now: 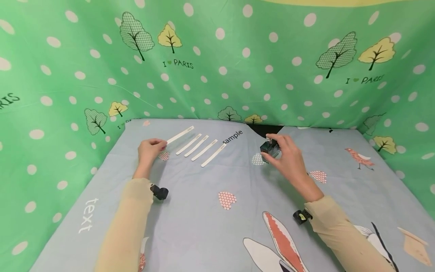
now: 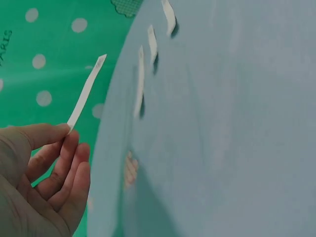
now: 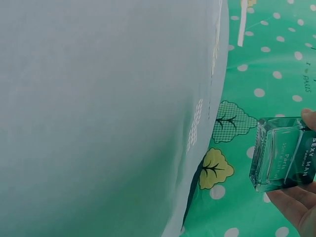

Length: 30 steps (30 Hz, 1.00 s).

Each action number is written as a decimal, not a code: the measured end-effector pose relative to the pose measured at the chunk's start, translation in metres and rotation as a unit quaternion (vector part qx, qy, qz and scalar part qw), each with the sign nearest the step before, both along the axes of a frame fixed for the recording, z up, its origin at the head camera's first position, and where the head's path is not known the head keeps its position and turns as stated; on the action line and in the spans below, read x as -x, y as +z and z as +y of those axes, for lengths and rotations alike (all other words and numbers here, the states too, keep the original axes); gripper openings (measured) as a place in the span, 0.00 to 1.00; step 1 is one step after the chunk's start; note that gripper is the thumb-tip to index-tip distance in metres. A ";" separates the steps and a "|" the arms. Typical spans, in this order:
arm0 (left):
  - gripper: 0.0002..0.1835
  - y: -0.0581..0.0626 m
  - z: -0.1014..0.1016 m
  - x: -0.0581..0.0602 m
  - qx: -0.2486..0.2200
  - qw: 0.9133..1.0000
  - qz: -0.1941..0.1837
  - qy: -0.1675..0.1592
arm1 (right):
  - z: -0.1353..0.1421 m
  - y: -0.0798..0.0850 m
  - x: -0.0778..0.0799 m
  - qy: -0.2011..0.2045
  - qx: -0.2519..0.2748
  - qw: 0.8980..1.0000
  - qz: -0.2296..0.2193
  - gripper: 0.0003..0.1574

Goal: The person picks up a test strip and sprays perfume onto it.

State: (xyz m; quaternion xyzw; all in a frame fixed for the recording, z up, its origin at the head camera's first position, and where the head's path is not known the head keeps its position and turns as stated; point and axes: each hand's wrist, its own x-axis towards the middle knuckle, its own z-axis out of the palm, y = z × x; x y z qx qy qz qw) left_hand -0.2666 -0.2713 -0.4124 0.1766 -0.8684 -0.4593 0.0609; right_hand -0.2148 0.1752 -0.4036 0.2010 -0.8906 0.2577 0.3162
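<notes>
Between thumb and fingers, my left hand (image 1: 148, 152) pinches a white perfume test strip (image 1: 180, 135) by its near end. That strip (image 2: 88, 94) slants up and away, its printed end outermost. My right hand (image 1: 291, 160) grips a dark glass perfume bottle (image 1: 267, 148) above the far part of the table, with a fingertip at its top and the thumb low on it. Lettering and thick clear glass show on the bottle (image 3: 284, 155) in the right wrist view. Several more test strips (image 1: 200, 148) lie side by side on the cloth between the hands.
A grey-blue printed cloth (image 1: 200, 226) covers the table. Green dotted fabric (image 1: 217, 75) hangs behind it and along both sides. A dark gap (image 1: 263, 130) shows at the table's back edge, behind the bottle. Each wrist wears a small black camera.
</notes>
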 end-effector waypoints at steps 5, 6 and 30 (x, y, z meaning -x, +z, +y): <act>0.17 0.016 0.019 0.001 -0.040 0.999 0.019 -0.019 | -0.001 -0.001 0.000 0.002 0.000 1.000 0.006 0.38; 0.17 0.019 0.022 0.001 -0.048 0.998 0.025 -0.023 | -0.001 -0.001 0.000 0.003 0.000 1.000 0.008 0.38; 0.15 0.042 0.103 -0.013 -0.103 0.982 0.074 -0.143 | -0.021 0.002 0.012 0.025 0.011 0.999 0.041 0.37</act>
